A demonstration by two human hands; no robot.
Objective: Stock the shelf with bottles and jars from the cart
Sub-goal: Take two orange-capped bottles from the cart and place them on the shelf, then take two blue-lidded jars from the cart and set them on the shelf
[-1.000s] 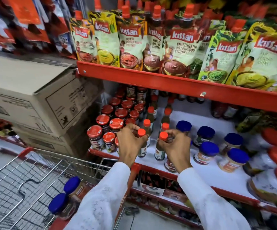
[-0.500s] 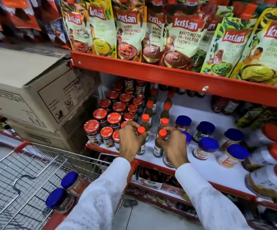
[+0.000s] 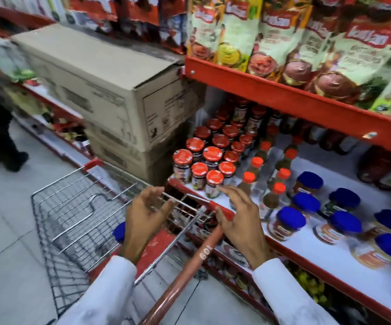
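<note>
Both hands have left the orange-capped bottles (image 3: pixel 273 195); left hand (image 3: pixel 143 219) and right hand (image 3: pixel 239 219) hang open, empty, above the cart (image 3: pixel 72 207).

White shelf (image 3: pixel 325 252): red-lidded jars (image 3: pixel 212 154), orange-capped bottles (image 3: pixel 274 195), blue-lidded jars (image 3: pixel 307 202).

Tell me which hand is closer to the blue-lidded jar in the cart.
Left. The left hand hangs right over the blue-lidded jar in the cart, partly hiding it. The right hand is farther off, over the shelf edge.
</note>
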